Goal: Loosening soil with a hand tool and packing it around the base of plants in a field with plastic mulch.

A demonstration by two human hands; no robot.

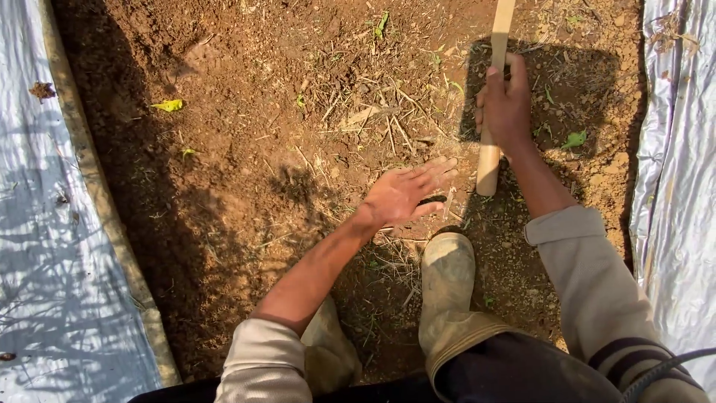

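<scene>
My right hand [506, 104] grips a pale wooden handle [490, 160] that runs up out of the frame's top edge; its lower end hangs just above the soil. My left hand [406, 192] is stretched out flat, fingers apart, palm down over the reddish-brown soil [246, 164], holding nothing. It is a short way left of the handle's lower end. My two muddy rubber boots [446, 280] stand on the soil below the hands.
Silver plastic mulch sheets [52, 246] flank the bare soil strip on the left and on the right [682, 186]. Dry straw, small green weeds [574, 139] and a yellow leaf [168, 105] lie scattered on the dirt. A dark cable [664, 369] crosses my right sleeve.
</scene>
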